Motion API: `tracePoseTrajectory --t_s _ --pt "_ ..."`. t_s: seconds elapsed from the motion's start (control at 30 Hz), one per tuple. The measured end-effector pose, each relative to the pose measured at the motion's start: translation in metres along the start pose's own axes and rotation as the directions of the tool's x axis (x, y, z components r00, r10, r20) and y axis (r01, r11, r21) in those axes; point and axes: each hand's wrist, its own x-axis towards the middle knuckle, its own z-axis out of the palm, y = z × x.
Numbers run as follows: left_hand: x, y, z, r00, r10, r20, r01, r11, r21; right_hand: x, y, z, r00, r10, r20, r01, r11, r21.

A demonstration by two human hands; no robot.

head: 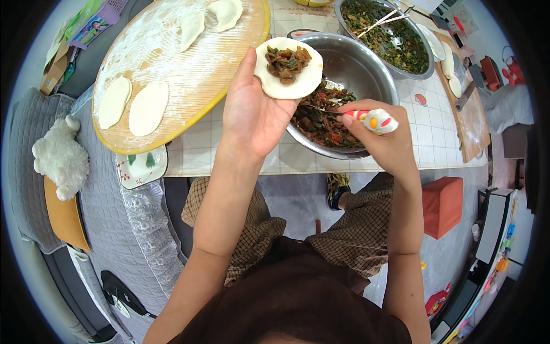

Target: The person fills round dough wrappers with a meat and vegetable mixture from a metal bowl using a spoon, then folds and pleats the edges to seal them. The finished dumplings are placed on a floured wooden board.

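Note:
On the palm and fingers of my left hand (253,112) lies a round dough wrapper (268,81), with a heap of chopped brown and green filling (288,64) at its middle. My right hand (382,142) grips the white, red and yellow handle of a spoon (371,120). The spoon's far end dips into the dark filling (331,129) inside a steel bowl (382,81), so its tip is partly hidden. To the left, a floured round tray (180,86) carries two flat wrapper stacks (148,109) and two folded dumplings (225,15).
A second steel bowl (425,71) of green chopped filling, with chopsticks (380,23) across it, stands at the back right. Beyond it a wooden board (472,124) bears dough pieces and a rolling pin (465,96). A patterned dish (142,170) sits under the tray's near edge.

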Motion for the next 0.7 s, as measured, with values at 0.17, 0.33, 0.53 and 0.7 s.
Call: tracePoseTrajectory --t_s 0.17,0.33,0.53,0.7 --pt "0.0 0.001 -0.001 1.0 0.001 -0.002 -0.001 1.0 -0.018 -0.001 -0.005 -0.009 0.973 0.23 -0.014 -0.216 0.931 0.294" --pt "0.0 0.001 -0.001 1.0 0.005 -0.011 -0.005 1.0 -0.011 0.002 -0.003 -0.012 0.967 0.252 0.037 -0.252 0.924 0.288" --pt "0.001 0.003 -0.004 1.0 0.025 -0.007 -0.025 1.0 0.006 0.008 0.001 -0.013 0.948 0.317 -0.002 -0.296 0.888 0.351" --pt "0.002 0.006 -0.003 0.998 0.047 -0.036 -0.046 0.998 0.044 0.012 0.001 -0.012 0.928 0.371 -0.025 -0.329 0.851 0.409"
